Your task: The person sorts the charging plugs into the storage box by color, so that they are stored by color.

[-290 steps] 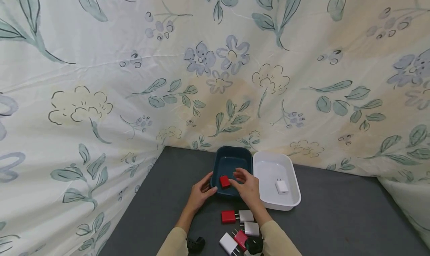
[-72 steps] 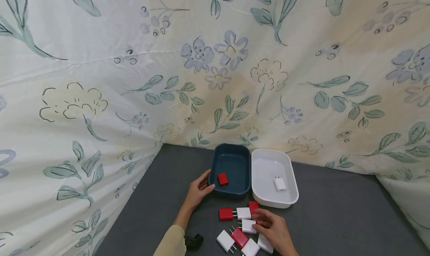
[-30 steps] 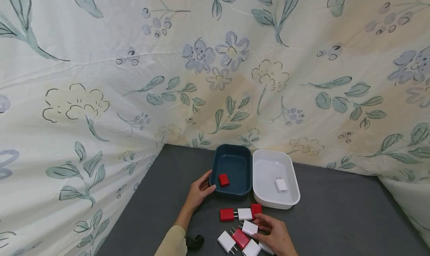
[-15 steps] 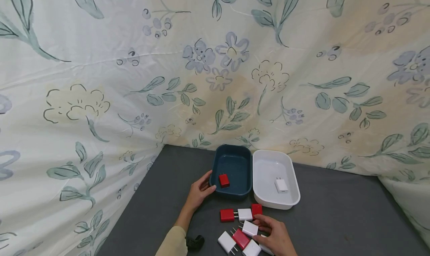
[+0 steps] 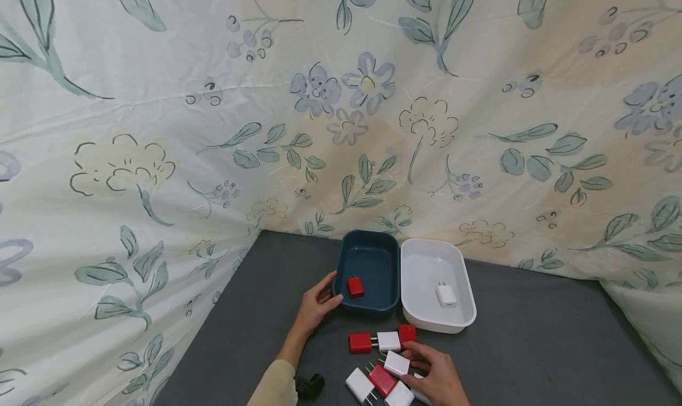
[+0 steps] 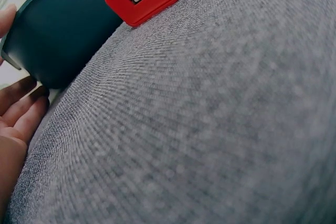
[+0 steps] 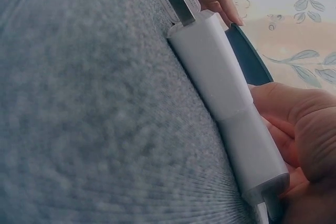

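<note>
In the head view, my right hand [image 5: 436, 373] has thumb and forefinger at opposite sides of a white charger plug [image 5: 396, 363], pinching its right end; its prongs point left. The right wrist view shows my thumb [image 7: 273, 100] against that white plug [image 7: 210, 66], low over the grey cloth, with a second white plug end to end with it. My left hand [image 5: 314, 306] rests at the left front corner of the dark blue bin [image 5: 375, 307], thumb at the front and fingers [image 6: 21, 106] along the outside. Inside that bin lies a red charger plug [image 5: 355, 287].
A white bin [image 5: 439, 325] stands right beside the blue one, holding a white plug [image 5: 446, 295]. Several red and white plugs lie close together before the bins, among them a red plug [image 5: 360, 342] and a white plug [image 5: 360, 384]. Flowered cloth [image 5: 367, 199] hangs behind.
Since the first frame, my right hand has moved from the blue bin down to the loose plugs. The pinched white plug has turned slightly since 2.4 s ago. My left hand stays at the bin.
</note>
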`<state>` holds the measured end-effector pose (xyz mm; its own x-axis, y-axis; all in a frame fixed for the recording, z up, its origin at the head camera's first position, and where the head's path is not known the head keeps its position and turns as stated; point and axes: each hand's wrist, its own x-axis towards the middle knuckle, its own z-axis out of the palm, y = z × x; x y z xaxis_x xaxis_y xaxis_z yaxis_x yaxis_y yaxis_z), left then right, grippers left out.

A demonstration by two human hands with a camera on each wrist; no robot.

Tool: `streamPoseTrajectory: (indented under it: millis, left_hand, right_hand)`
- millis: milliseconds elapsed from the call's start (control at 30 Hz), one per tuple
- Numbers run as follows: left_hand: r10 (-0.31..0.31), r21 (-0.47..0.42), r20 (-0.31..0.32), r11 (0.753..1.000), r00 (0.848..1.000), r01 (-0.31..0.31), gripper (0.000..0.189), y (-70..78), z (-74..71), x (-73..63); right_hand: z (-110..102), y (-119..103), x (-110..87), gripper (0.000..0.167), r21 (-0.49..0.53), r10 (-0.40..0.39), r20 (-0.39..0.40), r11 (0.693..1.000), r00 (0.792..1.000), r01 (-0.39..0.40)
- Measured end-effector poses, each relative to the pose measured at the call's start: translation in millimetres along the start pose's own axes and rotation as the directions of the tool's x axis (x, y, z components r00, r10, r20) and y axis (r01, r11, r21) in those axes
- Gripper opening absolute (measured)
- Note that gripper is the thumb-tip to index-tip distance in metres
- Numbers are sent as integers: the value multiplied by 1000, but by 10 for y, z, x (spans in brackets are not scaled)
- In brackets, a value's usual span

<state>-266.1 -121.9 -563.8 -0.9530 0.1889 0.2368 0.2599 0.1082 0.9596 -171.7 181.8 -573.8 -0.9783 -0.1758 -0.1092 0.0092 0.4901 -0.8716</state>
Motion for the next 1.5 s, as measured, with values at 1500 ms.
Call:
streamPoseTrajectory:
  millis: [1500]
  left_hand:
    - [-13, 12, -3, 1000, 1000, 13, 62, 44, 1, -16]
  right_hand:
    - [3, -53, -49, 61, 106, 15, -123, 994, 992, -2]
